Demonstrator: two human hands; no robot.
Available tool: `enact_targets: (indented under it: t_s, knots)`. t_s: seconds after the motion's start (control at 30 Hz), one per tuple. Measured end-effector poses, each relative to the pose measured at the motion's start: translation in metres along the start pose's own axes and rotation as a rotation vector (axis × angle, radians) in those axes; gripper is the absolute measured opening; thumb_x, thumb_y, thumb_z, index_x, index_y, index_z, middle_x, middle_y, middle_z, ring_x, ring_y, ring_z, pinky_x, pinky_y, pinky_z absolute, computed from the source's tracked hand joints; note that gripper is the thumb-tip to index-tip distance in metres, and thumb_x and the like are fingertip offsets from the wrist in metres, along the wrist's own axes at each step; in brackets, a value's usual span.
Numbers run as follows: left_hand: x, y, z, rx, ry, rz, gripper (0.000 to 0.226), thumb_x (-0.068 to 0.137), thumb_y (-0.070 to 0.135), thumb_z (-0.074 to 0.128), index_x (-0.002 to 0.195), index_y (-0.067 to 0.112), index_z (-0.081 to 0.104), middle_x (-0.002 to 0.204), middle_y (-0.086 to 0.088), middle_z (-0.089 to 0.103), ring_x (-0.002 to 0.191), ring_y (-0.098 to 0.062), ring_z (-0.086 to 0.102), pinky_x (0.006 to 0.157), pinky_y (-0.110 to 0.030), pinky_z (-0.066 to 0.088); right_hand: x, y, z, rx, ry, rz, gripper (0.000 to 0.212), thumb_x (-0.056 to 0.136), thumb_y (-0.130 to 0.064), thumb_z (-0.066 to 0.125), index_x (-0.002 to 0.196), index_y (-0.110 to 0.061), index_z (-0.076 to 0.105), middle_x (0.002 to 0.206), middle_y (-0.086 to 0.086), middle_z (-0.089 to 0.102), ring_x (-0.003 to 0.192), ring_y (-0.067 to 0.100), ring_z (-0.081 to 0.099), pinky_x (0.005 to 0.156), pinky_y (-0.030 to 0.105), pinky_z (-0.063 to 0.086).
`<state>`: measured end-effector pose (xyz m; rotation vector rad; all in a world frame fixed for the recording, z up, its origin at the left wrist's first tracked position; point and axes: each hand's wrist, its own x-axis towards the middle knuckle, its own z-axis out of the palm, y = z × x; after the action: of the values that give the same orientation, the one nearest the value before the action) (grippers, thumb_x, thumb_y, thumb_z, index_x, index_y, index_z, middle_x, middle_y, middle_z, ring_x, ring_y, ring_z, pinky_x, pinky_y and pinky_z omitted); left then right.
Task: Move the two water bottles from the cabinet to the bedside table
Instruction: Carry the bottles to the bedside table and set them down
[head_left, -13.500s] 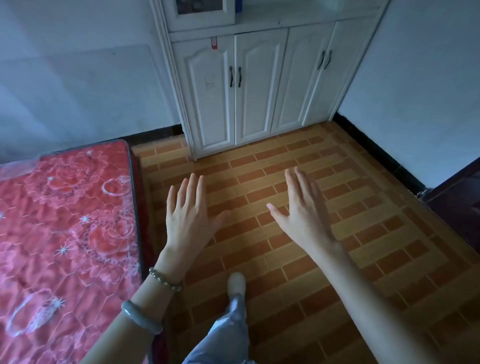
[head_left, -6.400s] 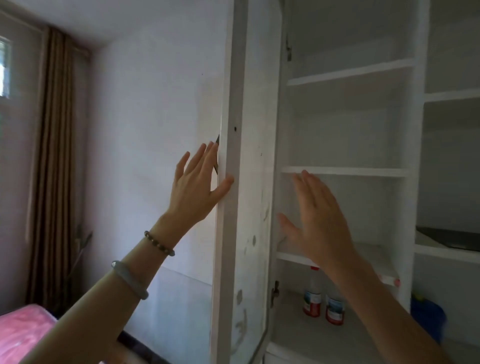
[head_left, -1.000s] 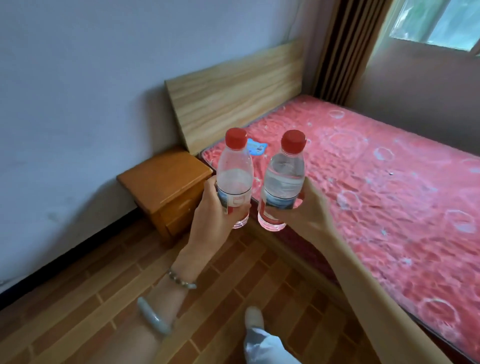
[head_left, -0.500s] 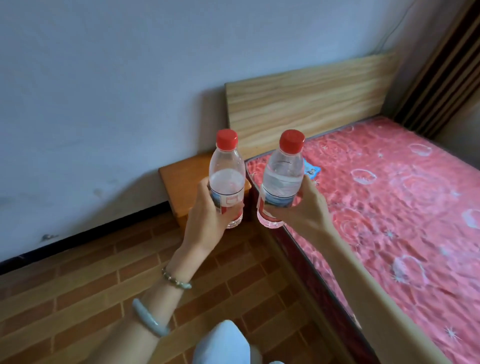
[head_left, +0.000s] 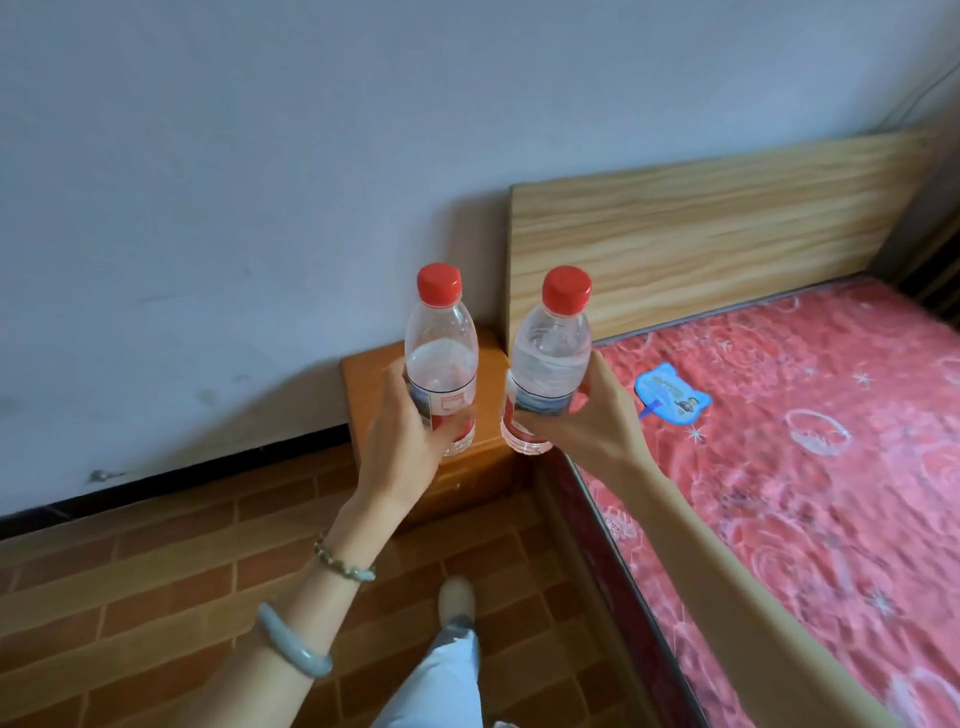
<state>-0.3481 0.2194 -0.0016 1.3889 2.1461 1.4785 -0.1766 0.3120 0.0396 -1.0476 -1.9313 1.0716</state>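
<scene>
I hold two clear plastic water bottles with red caps, both upright in the air. My left hand (head_left: 402, 441) grips the left water bottle (head_left: 440, 353) around its label. The right water bottle (head_left: 551, 353) sits in my right hand (head_left: 587, 421), held near its base. Both bottles hang in front of the orange wooden bedside table (head_left: 363, 384), which stands against the wall left of the bed. Much of the table's top is hidden behind the bottles and my hands.
The bed with a red patterned mattress (head_left: 810, 467) fills the right side, with a pale wooden headboard (head_left: 701, 234) behind it. A small blue card (head_left: 672, 397) lies on the mattress. The floor (head_left: 156, 597) is brown brick-pattern tile; my foot (head_left: 456, 597) is below.
I have stepped closer to the bedside table with both bottles held upright. The table and headboard now look larger and nearer, and the view has turned slightly left.
</scene>
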Motion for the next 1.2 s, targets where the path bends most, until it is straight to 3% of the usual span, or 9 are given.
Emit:
enact_targets:
  t_s: [0.2,0.3,0.4,0.5,0.67,0.8,0.93,1.07,1.2]
  knots:
    - [0.089,-0.026,0.01,0.023,0.038,-0.027,0.071,0.071,0.025,0.078,0.126,0.009,0.036,0.12,-0.007,0.058,0.099,-0.008,0.054,0.069,-0.012,0.049,0.11,0.005,0.036,0.001,-0.059,-0.03,0.073,0.057,-0.024,0.085,0.119,-0.019,0.048,0.104,-0.007,0.062,0.091,-0.001,0.059,0.069,0.009,0.048]
    - [0.126,-0.04,0.014,0.014,0.058,-0.066,0.074,0.07,0.024,0.078,0.127,0.009,0.034,0.121,-0.009,0.056,0.103,-0.016,0.057,0.072,-0.022,0.054,0.153,0.01,0.052,0.008,-0.07,-0.03,0.072,0.055,-0.024,0.086,0.116,-0.017,0.049,0.103,-0.006,0.063,0.089,0.0,0.06,0.07,0.012,0.05]
    - [0.155,-0.059,0.018,0.002,0.084,-0.091,0.074,0.07,0.028,0.078,0.126,0.02,0.031,0.124,-0.01,0.052,0.109,-0.021,0.056,0.078,-0.036,0.057,0.19,0.021,0.065,0.016,-0.103,-0.021,0.073,0.053,-0.028,0.086,0.116,-0.017,0.049,0.105,-0.002,0.064,0.091,0.007,0.062,0.075,0.029,0.055]
    - [0.179,-0.08,0.025,-0.024,0.083,-0.137,0.072,0.07,0.028,0.078,0.125,0.024,0.031,0.124,-0.008,0.05,0.111,-0.02,0.054,0.08,-0.033,0.056,0.222,0.033,0.079,0.028,-0.149,-0.019,0.073,0.053,-0.031,0.084,0.115,-0.018,0.049,0.105,-0.003,0.063,0.092,0.009,0.062,0.077,0.036,0.056]
    - [0.206,-0.121,0.045,-0.057,0.11,-0.223,0.074,0.068,0.033,0.079,0.126,0.022,0.032,0.123,-0.004,0.053,0.107,-0.015,0.057,0.078,-0.037,0.057,0.266,0.062,0.107,0.052,-0.249,-0.012,0.077,0.052,-0.041,0.082,0.117,-0.021,0.046,0.107,-0.006,0.062,0.095,0.007,0.061,0.078,0.034,0.056]
    - [0.217,-0.165,0.075,-0.061,0.131,-0.287,0.079,0.064,0.047,0.077,0.125,0.025,0.032,0.121,-0.003,0.054,0.104,-0.013,0.058,0.074,-0.038,0.058,0.291,0.106,0.136,0.032,-0.295,-0.024,0.075,0.056,-0.03,0.086,0.119,-0.02,0.045,0.108,-0.004,0.061,0.096,0.007,0.061,0.079,0.029,0.055]
    - [0.216,-0.219,0.111,-0.063,0.132,-0.315,0.08,0.064,0.03,0.083,0.126,0.02,0.032,0.121,-0.005,0.053,0.104,-0.013,0.058,0.074,-0.028,0.057,0.304,0.165,0.167,0.022,-0.347,-0.016,0.075,0.057,-0.034,0.085,0.118,-0.024,0.044,0.107,-0.008,0.062,0.095,0.008,0.061,0.077,0.025,0.054]
    - [0.208,-0.272,0.147,-0.027,0.156,-0.337,0.08,0.064,0.022,0.085,0.123,0.012,0.033,0.111,0.002,0.054,0.096,-0.009,0.059,0.07,-0.023,0.055,0.309,0.226,0.199,0.018,-0.352,0.003,0.067,0.06,-0.024,0.086,0.113,-0.02,0.045,0.103,-0.005,0.061,0.089,0.0,0.059,0.068,0.004,0.045]
    - [0.198,-0.322,0.18,-0.02,0.176,-0.388,0.077,0.06,0.018,0.087,0.118,0.007,0.038,0.101,0.012,0.053,0.087,0.0,0.058,0.065,-0.01,0.047,0.312,0.287,0.228,0.021,-0.351,0.046,0.07,0.057,-0.021,0.087,0.113,-0.02,0.045,0.1,-0.011,0.058,0.088,0.0,0.059,0.069,0.004,0.044]
